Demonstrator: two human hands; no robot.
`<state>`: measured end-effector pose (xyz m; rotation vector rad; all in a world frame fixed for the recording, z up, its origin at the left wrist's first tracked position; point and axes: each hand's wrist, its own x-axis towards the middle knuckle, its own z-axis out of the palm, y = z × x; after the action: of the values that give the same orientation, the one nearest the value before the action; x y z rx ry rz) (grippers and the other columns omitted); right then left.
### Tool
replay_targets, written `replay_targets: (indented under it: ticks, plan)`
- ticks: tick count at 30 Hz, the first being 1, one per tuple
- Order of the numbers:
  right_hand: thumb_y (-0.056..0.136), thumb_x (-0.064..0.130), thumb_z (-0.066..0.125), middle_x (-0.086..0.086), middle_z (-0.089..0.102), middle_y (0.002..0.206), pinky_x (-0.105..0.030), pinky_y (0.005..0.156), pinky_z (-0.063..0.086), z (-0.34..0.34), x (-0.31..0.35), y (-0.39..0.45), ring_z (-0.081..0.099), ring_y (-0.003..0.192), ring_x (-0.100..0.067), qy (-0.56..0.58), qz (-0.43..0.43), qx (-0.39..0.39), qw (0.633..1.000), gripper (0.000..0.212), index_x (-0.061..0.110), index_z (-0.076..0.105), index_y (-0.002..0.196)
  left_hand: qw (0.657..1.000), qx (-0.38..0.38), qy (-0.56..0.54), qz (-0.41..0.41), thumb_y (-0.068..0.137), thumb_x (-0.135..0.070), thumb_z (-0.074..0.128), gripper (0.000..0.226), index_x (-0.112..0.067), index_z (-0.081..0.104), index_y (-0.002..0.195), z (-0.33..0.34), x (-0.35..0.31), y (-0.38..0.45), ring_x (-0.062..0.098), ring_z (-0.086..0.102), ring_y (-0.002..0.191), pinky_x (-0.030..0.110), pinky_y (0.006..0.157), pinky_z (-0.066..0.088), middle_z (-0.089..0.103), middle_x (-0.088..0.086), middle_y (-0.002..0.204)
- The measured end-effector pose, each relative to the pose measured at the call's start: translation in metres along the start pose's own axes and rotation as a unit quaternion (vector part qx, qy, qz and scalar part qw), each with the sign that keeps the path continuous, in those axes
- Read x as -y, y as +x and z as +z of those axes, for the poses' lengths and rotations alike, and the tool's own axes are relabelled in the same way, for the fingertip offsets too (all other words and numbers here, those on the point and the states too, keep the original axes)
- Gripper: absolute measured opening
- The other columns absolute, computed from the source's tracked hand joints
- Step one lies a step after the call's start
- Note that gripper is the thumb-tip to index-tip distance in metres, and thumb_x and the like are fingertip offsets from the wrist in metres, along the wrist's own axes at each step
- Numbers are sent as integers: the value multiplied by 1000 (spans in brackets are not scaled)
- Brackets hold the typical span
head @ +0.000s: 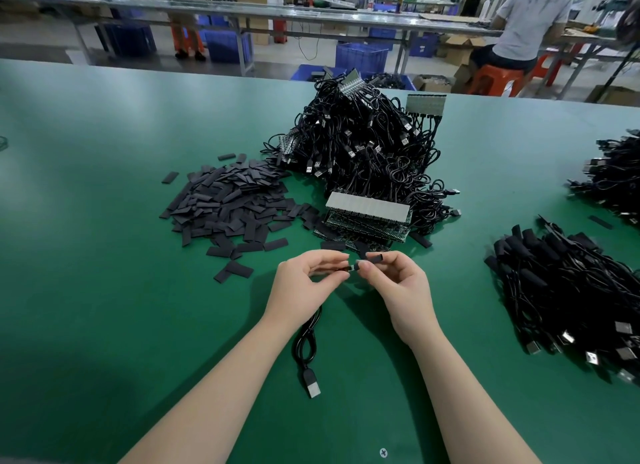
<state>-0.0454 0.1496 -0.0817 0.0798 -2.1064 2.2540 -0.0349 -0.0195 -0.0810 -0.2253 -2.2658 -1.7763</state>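
My left hand [304, 283] pinches the end of a black USB cable [306, 349] just above the green table [104, 290]. The cable loops down between my forearms and ends in a USB plug [311, 387] lying flat. My right hand [398, 283] pinches a short black sleeve piece [375, 256] right at the cable's small end, fingertips of both hands almost touching. What lies between the fingertips is mostly hidden.
A heap of flat black sleeve pieces [232, 203] lies at centre left. Behind my hands sits a large tangle of black cables [363, 144] with stacked circuit boards [367, 217]. More cable bundles [568, 290] lie at right. A seated person [526, 23] works at a far bench.
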Motion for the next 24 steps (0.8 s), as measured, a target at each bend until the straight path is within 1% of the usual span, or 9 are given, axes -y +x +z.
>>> replay_targets:
  ticks: [3, 5, 9, 11, 13, 17, 20, 23, 24]
  plan:
    - [85, 12, 77, -2, 76, 85, -17, 71, 53, -1, 1, -1, 70, 78, -9, -5, -3, 22, 1000, 11, 19, 70, 89, 1000, 3, -10, -17, 77, -18, 81, 34, -44, 70, 96, 0, 0, -1, -1, 70, 91, 11, 82, 50, 73, -21, 95]
    - [85, 12, 77, -5, 77, 89, -19, 73, 54, -1, 2, -1, 71, 80, -11, 0, 1, 27, 1000, 11, 20, 70, 89, 999, -1, -15, -30, 76, -23, 82, 33, -44, 69, 98, 1, -1, -2, -2, 70, 89, 8, 79, 48, 72, -23, 95]
    - [85, 12, 77, -6, 77, 89, -27, 77, 56, -2, 2, -2, 71, 81, -13, 0, 4, 19, 1000, 10, 18, 69, 89, 998, -5, 44, -33, 75, -35, 80, 14, -45, 73, 83, 2, 0, 0, -4, 69, 78, 12, 73, 52, 72, -24, 82]
    - [85, 14, 78, -9, 76, 88, -28, 78, 55, 0, 3, -3, 70, 81, -14, -14, 4, 17, 1000, 11, 20, 70, 89, 999, 0, 48, -24, 76, -34, 80, 15, -46, 73, 81, 2, 0, 0, -3, 69, 76, 12, 71, 52, 72, -24, 80]
    - [85, 16, 78, -9, 75, 86, -28, 76, 54, 1, 3, -3, 68, 80, -13, -27, 3, 14, 1000, 11, 24, 71, 87, 999, 11, 42, -12, 76, -30, 81, 20, -47, 74, 83, 2, 1, -1, -2, 69, 77, 11, 71, 51, 72, -23, 81]
    - [85, 14, 78, -2, 74, 82, -30, 78, 55, 0, 3, -3, 68, 79, -12, -20, 9, 7, 1000, 11, 21, 71, 89, 999, 23, 37, 1, 78, -20, 79, 28, -46, 74, 88, 2, 1, -2, -3, 69, 82, 9, 74, 50, 73, -24, 85]
    - [85, 14, 78, 2, 74, 77, -27, 75, 54, 1, 3, -3, 69, 76, -10, -33, 10, 17, 999, 10, 20, 70, 87, 998, 9, 59, 12, 80, -21, 77, 25, -43, 74, 89, 3, 1, -4, -7, 68, 81, 8, 72, 49, 71, -29, 85]
    - [85, 13, 77, 2, 73, 75, -30, 77, 54, 1, 2, -2, 68, 75, -12, -31, 11, 9, 999, 11, 20, 69, 84, 998, 4, 65, 23, 80, -22, 78, 23, -43, 73, 91, 3, -2, -5, -8, 67, 82, 8, 73, 49, 70, -31, 87]
    - [85, 14, 78, 2, 73, 75, -28, 76, 54, 0, 2, -2, 67, 75, -12, -26, 12, 6, 1000, 11, 21, 69, 83, 998, 5, 66, 23, 81, -22, 78, 22, -41, 73, 92, 3, -2, -5, -8, 67, 84, 8, 74, 49, 70, -30, 89]
